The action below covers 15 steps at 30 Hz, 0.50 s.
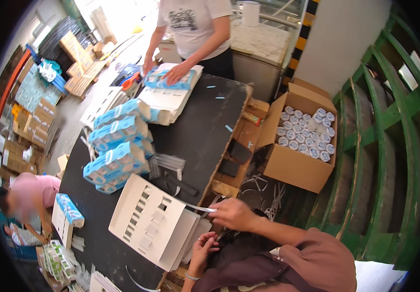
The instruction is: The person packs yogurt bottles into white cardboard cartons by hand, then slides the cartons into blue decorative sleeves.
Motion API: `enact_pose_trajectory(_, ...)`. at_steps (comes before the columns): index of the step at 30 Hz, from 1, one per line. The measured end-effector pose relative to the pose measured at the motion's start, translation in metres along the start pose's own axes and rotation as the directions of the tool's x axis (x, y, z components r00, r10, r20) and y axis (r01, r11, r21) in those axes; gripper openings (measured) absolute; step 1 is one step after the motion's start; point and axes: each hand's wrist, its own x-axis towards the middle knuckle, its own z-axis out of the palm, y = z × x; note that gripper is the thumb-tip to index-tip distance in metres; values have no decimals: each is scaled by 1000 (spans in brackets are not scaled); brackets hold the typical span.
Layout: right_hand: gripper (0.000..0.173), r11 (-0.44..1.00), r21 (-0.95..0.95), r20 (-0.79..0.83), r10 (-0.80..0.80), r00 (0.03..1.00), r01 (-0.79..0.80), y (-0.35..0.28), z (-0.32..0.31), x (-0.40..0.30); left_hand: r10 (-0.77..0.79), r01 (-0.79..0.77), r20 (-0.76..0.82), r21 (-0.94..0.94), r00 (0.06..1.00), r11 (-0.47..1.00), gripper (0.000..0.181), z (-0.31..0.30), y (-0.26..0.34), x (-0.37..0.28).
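Observation:
Between its fingertips my right hand pinches the end of a narrow white strip, which runs left over the edge of a cardboard stack. My left hand is raised just right of that stack, fingers apart and slightly curled, holding nothing. The stack of white die-cut cardboard sheets, with rows of slots, lies at the table's near edge. Beyond it, blue and white printed cartons are piled up. A bundle of clear plastic strips and a black tool-like object lie beside them.
Across the black table a co-worker's hands rest on a blue pack. At left another person bends over. An open cardboard box of white-lidded cylinders stands right, by a green slatted rack. Two dark phone-like objects lie on a ledge.

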Motion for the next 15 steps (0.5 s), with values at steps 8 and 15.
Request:
enact_pose_trajectory(8,24,545,-366,-626,456,632,-755,201,-195,-99,6,-37,148,211,989,977,27,81,57,75)
enact_pose_trajectory(15,59,334,-636,-509,496,703,-696,360,-317,-140,356,-630,536,509,765,587,30,243,68,168)
